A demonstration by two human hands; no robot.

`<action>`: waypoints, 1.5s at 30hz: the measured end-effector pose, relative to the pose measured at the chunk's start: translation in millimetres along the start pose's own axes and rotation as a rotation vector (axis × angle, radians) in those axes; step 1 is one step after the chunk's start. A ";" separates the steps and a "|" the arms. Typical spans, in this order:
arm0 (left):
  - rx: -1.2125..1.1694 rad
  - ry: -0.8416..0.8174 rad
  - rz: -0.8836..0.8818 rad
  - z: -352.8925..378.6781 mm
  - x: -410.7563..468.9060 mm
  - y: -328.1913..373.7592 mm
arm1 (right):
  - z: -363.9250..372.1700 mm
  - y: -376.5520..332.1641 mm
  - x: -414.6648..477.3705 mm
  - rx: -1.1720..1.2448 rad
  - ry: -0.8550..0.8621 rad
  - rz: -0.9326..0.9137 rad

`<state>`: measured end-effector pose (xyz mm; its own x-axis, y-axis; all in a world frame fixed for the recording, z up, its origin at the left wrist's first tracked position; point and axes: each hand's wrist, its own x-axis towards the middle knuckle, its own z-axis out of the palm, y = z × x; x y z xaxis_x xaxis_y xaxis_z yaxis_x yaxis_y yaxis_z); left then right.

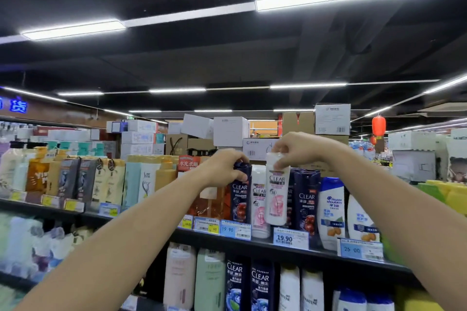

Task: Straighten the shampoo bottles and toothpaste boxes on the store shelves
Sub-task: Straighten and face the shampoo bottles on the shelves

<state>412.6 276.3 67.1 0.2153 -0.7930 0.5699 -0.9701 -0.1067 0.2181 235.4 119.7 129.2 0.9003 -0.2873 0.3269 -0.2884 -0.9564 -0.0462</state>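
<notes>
White CLEAR bottle: smooth glossy plastic, printed pink label | navy CLEAR bottle: dark glossy plastic | amber bottle: translucent plastic | price tags: paper in clear sleeves | shelf edge: matt black | far boxes: brown cardboard

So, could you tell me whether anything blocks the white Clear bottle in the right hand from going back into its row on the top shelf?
The right hand holds the white Clear bottle lifted and tilted, directly before another white Clear bottle. That one fills the front spot; dark Clear bottles flank it. No open gap shows.
</notes>
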 end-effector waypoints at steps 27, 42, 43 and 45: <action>-0.019 0.107 -0.106 -67.1 -50.0 -25.3 | 77.3 -48.3 75.8 -0.170 0.029 -0.040; -0.093 0.070 -0.023 -39.1 -6.4 28.1 | 38.6 -6.8 39.6 0.104 0.070 -0.009; -0.114 0.064 -0.012 -34.4 -2.2 34.0 | 34.4 0.2 32.1 0.111 0.070 0.002; -0.142 0.056 0.010 -23.0 7.6 45.7 | 29.1 18.0 19.4 0.073 0.069 0.049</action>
<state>372.5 279.3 99.7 0.2159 -0.7582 0.6152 -0.9474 -0.0102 0.3199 257.2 95.4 107.3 0.8603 -0.3316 0.3871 -0.3047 -0.9434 -0.1310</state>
